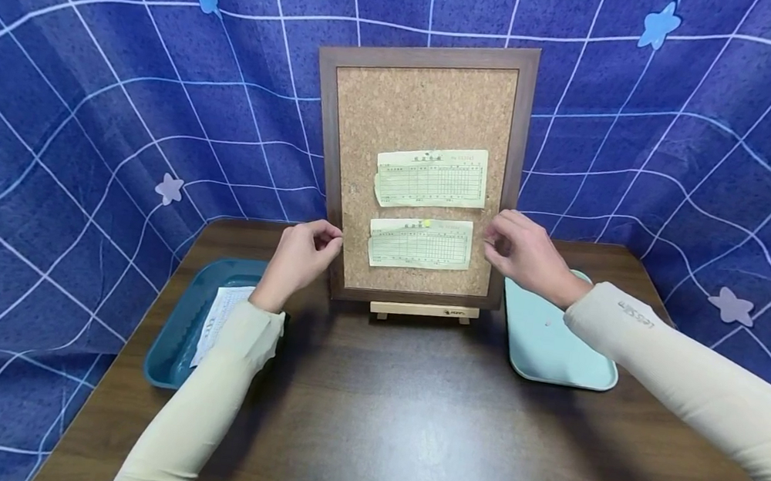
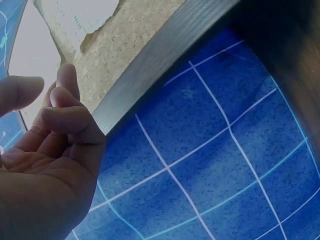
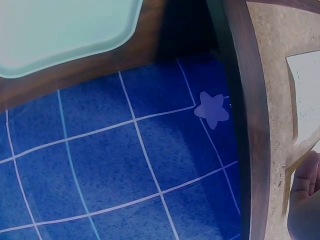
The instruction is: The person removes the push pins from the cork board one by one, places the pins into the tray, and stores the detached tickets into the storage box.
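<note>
A framed cork board (image 1: 369, 123) leans upright on a small wooden easel (image 1: 424, 310). Two paper forms (image 1: 430, 187) printed in green hang on it, one above the other. On the top edge of the lower form (image 1: 420, 248) sits a yellow pushpin (image 1: 427, 223). Beside the board's left frame is my left hand (image 1: 303, 256), its fingers loosely bent and its thumb apart from them in the left wrist view, holding nothing. My right hand (image 1: 527, 254) hovers at the right frame, near the lower form's right edge, fingers loosely curled with nothing visible in them. Only part of it shows in the right wrist view.
A dark teal tray (image 1: 162, 351) at the left holds more printed paper (image 1: 218, 317). To the right lies a light teal tray (image 1: 555, 357) with a tiny item on it. A blue cloth (image 1: 126, 115) with white lines hangs behind the brown table (image 1: 368, 425).
</note>
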A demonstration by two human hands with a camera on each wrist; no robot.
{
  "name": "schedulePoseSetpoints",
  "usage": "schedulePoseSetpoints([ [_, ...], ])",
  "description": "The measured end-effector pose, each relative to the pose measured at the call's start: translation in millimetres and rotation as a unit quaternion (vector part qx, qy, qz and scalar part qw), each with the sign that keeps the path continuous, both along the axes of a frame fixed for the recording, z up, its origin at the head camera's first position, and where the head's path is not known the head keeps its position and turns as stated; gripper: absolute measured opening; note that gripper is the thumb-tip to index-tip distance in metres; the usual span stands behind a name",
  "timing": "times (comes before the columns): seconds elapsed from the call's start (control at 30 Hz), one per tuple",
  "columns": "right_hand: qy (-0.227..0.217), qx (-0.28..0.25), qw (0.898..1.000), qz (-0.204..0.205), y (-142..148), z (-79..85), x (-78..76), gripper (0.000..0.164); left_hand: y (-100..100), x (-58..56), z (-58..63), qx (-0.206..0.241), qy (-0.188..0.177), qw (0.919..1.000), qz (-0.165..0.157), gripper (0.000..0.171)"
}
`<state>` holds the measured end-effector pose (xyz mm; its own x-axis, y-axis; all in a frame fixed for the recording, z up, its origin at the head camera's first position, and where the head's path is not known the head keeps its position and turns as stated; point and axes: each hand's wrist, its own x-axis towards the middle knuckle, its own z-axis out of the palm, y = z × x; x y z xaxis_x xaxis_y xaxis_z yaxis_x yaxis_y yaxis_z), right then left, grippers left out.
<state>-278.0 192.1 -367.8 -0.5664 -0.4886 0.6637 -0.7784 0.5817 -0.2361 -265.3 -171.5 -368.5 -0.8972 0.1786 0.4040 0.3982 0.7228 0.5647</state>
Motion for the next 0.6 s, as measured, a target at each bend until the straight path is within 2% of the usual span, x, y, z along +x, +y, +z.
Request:
schedulePoseSetpoints([
  [0.6, 0.026, -0.005, 1.0, -0.004, -13.8, 10.3, -5.7, 0.01, 11.6, -7.4, 8.1, 0.029, 0.031, 0.9991, 0.0, 0.011],
])
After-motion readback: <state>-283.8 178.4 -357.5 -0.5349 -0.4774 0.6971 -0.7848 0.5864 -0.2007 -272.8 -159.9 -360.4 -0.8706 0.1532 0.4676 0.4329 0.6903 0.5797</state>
